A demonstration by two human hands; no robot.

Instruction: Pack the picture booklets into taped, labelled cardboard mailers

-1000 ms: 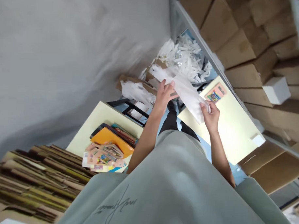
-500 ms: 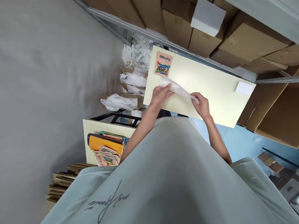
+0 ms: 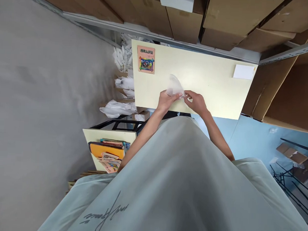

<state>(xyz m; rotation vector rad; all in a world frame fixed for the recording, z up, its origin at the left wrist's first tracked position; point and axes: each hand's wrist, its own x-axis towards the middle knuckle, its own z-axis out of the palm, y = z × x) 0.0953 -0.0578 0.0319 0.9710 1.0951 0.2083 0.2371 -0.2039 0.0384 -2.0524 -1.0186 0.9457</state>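
A piece of thin translucent white plastic (image 3: 175,84) is bunched above the near part of the cream tabletop (image 3: 196,71); whether it is a bag or a sheet I cannot tell. My left hand (image 3: 167,100) is closed on its lower left part, thumb on top. At its lower right corner, my right hand (image 3: 195,101) pinches the edge, with the fingertips of both hands almost meeting. On the table's far left corner lies a pink booklet (image 3: 146,59) with a colourful framed picture. A small white card or box (image 3: 243,71) lies near the right end.
Cardboard boxes (image 3: 183,25) fill the shelf behind the table. White plastic packets (image 3: 119,109) are piled at the left. A lower side table (image 3: 92,135) holds books and an orange folder (image 3: 106,150). A large open carton (image 3: 291,90) stands at the right.
The plastic was stretched out between my hands and is now gathered into a fan shape. My right hand has moved left to meet my left hand. The camera view has shifted.
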